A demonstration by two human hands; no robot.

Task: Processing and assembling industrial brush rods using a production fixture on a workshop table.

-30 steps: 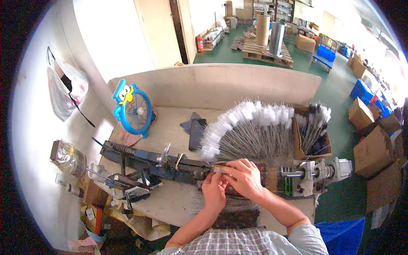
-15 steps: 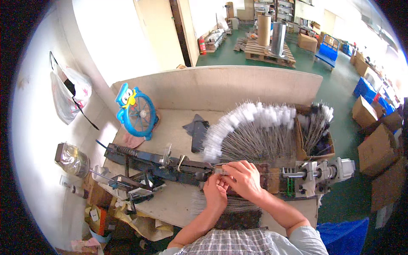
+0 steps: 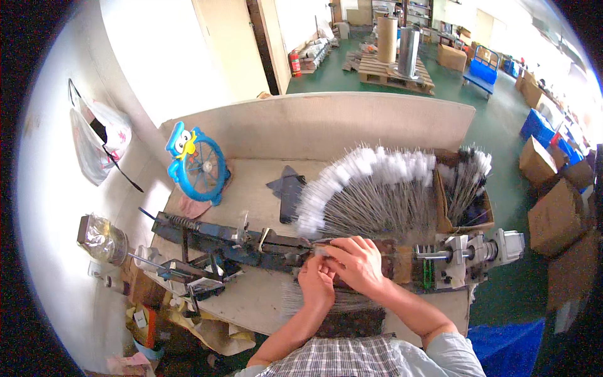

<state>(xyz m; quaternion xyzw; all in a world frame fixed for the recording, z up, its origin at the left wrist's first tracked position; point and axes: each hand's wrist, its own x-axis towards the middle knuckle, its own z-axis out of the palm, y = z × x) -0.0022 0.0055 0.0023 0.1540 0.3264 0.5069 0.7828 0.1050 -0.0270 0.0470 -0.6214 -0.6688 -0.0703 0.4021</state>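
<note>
My left hand (image 3: 317, 284) has its fingers curled and pinched together at the end of a long dark metal clamp bar (image 3: 286, 244). Across from it, my right hand (image 3: 357, 261) bends its fingers over the same spot, thumb close to the left fingertips. Something small and pale shows at the right fingertips, too small to name; what the left fingers pinch is hidden. A thin wire seems to run from beside the right hand toward the spindle (image 3: 433, 255) of a motor unit (image 3: 505, 249). Loose thin wires (image 3: 358, 304) lie below my hands.
Behind my hands fans a big pile of white-tipped wire brushes (image 3: 377, 188). More brushes stand in a cardboard box (image 3: 445, 210) at the right. A blue cartoon fan (image 3: 207, 169), a dark phone-like slab (image 3: 291, 200) and a low back board (image 3: 314, 125) are farther off.
My right hand has shifted slightly left along with the small pale thing. My left hand stays nearly in place, fingers still pinched. The whole view has tilted a little.
</note>
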